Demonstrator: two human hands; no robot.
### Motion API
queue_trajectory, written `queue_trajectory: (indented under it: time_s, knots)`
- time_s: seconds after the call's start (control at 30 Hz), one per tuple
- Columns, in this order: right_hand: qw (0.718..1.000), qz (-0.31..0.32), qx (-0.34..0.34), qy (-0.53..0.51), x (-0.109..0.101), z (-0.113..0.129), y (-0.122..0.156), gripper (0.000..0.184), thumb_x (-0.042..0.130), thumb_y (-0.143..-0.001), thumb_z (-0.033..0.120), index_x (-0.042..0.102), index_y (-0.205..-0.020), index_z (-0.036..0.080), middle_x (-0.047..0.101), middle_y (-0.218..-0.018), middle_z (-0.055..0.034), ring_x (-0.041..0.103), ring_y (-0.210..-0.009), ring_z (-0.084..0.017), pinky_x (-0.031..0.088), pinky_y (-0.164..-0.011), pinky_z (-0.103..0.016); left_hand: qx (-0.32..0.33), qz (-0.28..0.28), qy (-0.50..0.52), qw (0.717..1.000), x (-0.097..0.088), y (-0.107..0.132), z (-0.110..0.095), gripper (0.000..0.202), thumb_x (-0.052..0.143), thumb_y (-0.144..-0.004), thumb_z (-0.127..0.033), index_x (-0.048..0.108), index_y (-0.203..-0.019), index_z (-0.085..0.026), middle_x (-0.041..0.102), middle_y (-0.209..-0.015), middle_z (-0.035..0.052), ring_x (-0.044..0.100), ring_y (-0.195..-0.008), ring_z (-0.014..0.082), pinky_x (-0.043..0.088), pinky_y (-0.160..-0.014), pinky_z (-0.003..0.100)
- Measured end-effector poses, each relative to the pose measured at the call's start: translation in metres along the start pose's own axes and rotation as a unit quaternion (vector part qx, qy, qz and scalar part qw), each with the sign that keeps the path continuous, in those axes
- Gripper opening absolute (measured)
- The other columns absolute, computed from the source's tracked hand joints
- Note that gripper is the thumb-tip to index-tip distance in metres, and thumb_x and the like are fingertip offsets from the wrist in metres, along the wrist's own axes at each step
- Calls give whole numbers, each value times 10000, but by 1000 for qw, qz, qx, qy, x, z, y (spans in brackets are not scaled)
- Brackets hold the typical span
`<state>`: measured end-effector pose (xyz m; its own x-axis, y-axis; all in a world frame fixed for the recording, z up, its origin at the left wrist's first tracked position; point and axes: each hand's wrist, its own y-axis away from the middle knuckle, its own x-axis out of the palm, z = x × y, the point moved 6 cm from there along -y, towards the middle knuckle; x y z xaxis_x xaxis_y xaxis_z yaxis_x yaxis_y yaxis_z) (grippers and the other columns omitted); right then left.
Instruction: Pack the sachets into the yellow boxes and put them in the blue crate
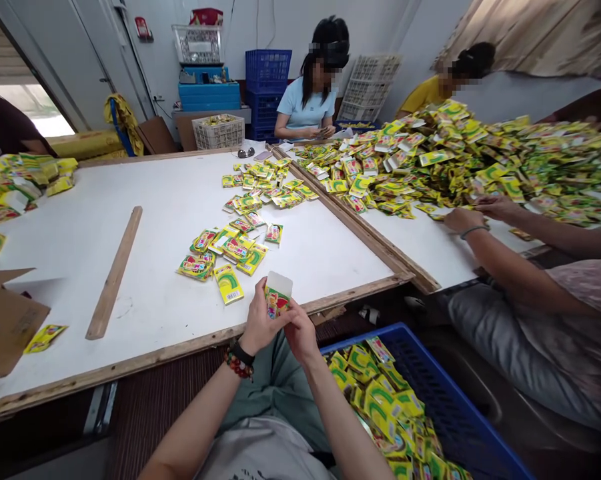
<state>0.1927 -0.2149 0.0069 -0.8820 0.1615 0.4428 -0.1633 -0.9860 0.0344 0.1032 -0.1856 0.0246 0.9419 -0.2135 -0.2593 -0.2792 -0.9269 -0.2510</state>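
Observation:
My left hand (260, 321) and my right hand (300, 331) meet just above the table's near wooden edge. Between them they hold a small packet (279, 294), white at the top with yellow, green and red print below. Just beyond my hands, a loose cluster of similar packets (225, 250) lies on the white table (70, 267). Nearest of these is a yellow packet with a barcode (229, 283). More packets (265, 187) are scattered farther back.
A blue crate (430, 373) full of packets sits below my right hand. A wooden strip (114, 273) lies on the table, and a cardboard box (5, 320) stands at its left. To the right, a co-worker's hands (473, 215) work beside a large packet heap (445, 153).

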Motion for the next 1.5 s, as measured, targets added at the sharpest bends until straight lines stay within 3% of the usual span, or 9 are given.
queue_trajectory:
  time_s: [0.2, 0.4, 0.5, 0.67, 0.87, 1.17, 1.37, 1.43, 1.5]
  knots:
    - [997, -63, 31, -10, -6, 7, -3, 449, 502, -806, 490, 713, -1009, 150, 748, -1007, -97, 684, -955, -277, 545, -856, -409, 49, -28, -157, 986, 2, 0, -4, 642, 674, -760, -352, 367, -1291, -161, 536, -1184, 134, 525, -1129, 287, 445, -974, 449]
    - [998, -48, 43, 8, -5, 15, -15, 316, 630, -676, 297, 750, -940, 171, 764, -979, -67, 703, -922, -277, 547, -881, -415, 81, -62, -184, 978, 5, 8, 1, 751, 640, -765, -315, 229, -1375, -163, 506, -1257, 153, 552, -1144, 274, 490, -926, 404]
    - [998, -36, 46, 10, -6, 18, -13, 326, 622, -677, 262, 758, -964, 189, 765, -981, -52, 703, -943, -274, 542, -893, -419, 93, -51, -178, 978, 8, 11, 6, 622, 633, -756, -303, 288, -1261, -189, 554, -1182, 130, 620, -1019, 259, 529, -819, 391]
    - [981, -10, -83, 176, -4, 33, 0, 248, 672, -750, 318, 768, -969, 250, 753, -1046, -42, 687, -1003, -254, 521, -923, -394, 122, -36, -127, 984, 7, 12, -2, 679, 629, -740, -284, 214, -1269, -185, 455, -1339, 190, 580, -1128, 260, 517, -873, 403]
    - [957, -77, -88, 266, -9, 43, -3, 263, 645, -791, 345, 758, -998, 228, 746, -1044, -45, 711, -946, -255, 557, -880, -413, 9, 36, -181, 983, 12, 8, 5, 643, 662, -682, -323, 341, -1222, -186, 605, -1079, 105, 646, -913, 270, 531, -755, 392]
    - [948, 35, -102, 298, -2, 38, -4, 304, 668, -788, 303, 718, -1085, 255, 711, -1114, -16, 690, -1020, -269, 522, -948, -452, 3, 19, -191, 981, 15, 7, 9, 425, 612, -705, -280, 403, -1068, -207, 554, -928, 39, 602, -823, 220, 502, -696, 336]
    - [890, 19, -167, 424, -6, 60, 19, 291, 549, -857, 317, 736, -1066, 238, 751, -1020, -63, 735, -823, -252, 577, -747, -369, 87, 91, -202, 971, 2, 4, -18, 609, 687, -709, -358, 399, -1216, -183, 503, -1230, 127, 522, -1139, 279, 461, -953, 420]
    - [830, -48, -147, 536, -29, 79, 38, 326, 518, -868, 345, 741, -1068, 216, 774, -892, -96, 733, -711, -252, 566, -656, -346, 75, 86, -276, 954, -17, -7, -21, 654, 670, -753, -474, 407, -1265, -165, 407, -1370, 172, 413, -1271, 332, 376, -1046, 476]
    - [728, -133, -86, 667, -59, 98, 58, 348, 529, -854, 380, 752, -1053, 201, 763, -693, -110, 701, -558, -265, 518, -515, -332, -17, 31, -375, 926, -45, -23, -11, 657, 589, -803, -566, 433, -1267, -127, 337, -1421, 225, 369, -1292, 402, 346, -1039, 543]
